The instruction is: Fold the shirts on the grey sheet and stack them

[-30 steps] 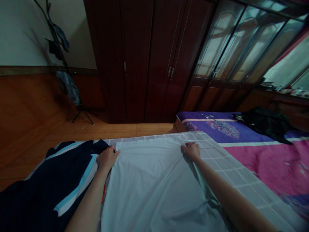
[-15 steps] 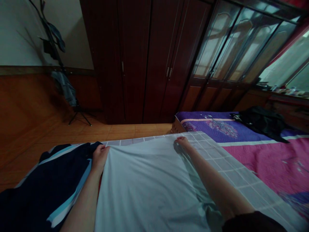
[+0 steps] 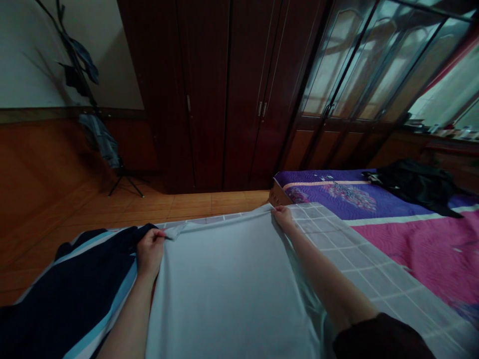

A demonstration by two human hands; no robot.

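Note:
A pale, light-blue cloth (image 3: pixel 228 279) lies spread over a grey checked surface (image 3: pixel 355 259). My left hand (image 3: pixel 150 249) pinches its far left corner, where a small flap of the cloth is turned over. At the far right corner, my right hand (image 3: pixel 283 218) has its fingers closed on the cloth's edge. The cloth is stretched fairly smooth between both hands, with loose folds beside my right forearm. Touching my left arm is a dark navy garment (image 3: pixel 86 284) with light-blue and white stripes.
Behind the checked surface stands a dark red wardrobe (image 3: pixel 209 99). A bed with a purple and pink cover (image 3: pixel 404 234) is at the right, bearing a black garment (image 3: pixel 415 182). At the back left is a coat stand (image 3: pixel 92 99) with clothes.
The cloth's far edge has straightened and its wrinkles have smoothed. A small flap now shows at my left hand, which has moved slightly left and down. The view has shifted slightly.

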